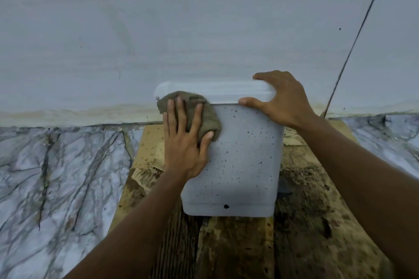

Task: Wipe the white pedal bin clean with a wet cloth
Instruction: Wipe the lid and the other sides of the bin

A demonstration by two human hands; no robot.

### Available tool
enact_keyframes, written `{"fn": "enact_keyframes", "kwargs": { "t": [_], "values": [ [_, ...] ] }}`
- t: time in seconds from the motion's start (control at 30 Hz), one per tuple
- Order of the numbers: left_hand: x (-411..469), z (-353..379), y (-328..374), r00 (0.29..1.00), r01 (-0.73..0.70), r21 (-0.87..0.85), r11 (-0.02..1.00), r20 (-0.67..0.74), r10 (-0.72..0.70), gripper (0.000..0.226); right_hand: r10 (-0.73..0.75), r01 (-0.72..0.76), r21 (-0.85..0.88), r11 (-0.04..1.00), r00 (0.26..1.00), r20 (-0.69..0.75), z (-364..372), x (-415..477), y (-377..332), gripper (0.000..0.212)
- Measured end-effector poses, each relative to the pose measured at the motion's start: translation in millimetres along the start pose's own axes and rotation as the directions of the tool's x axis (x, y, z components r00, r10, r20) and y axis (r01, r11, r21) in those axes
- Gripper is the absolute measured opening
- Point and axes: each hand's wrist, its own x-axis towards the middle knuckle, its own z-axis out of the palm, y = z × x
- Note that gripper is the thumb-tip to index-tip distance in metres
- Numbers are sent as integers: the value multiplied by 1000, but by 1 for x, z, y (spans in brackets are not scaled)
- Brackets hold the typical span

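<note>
The white pedal bin stands against the wall at the centre, its front face dotted with small dark specks and its lid closed. My left hand presses a grey-brown cloth flat against the bin's upper left front, just under the lid edge, fingers spread over it. The lid's right corner is gripped by my right hand, thumb on the front rim and fingers over the top.
The bin sits on stained, dirty cardboard laid on a marble-patterned floor. A pale wall rises right behind the bin, with a dirty skirting strip at its base. A dark line runs diagonally down the wall at the right.
</note>
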Motion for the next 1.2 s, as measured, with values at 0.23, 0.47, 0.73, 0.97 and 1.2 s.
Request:
{"fn": "enact_keyframes", "kwargs": {
  "t": [0.23,0.47,0.73,0.97,1.2],
  "values": [
    [1,33,-7,990,114,-48,992,-78,-118,72,-18,18,120,993,1000,0,6,20,22,63],
    [19,51,44,980,198,42,979,-10,-197,72,3,-2,99,995,1000,-8,14,30,25,62],
    [31,68,111,970,-209,21,978,130,204,69,63,-69,170,983,997,40,14,33,29,52],
    [1,58,29,995,102,85,991,-10,-101,80,93,-109,257,960,993,72,14,35,28,45],
    [30,67,92,978,205,1,979,28,-205,74,104,-117,239,964,992,67,14,35,23,47]
  ]
}}
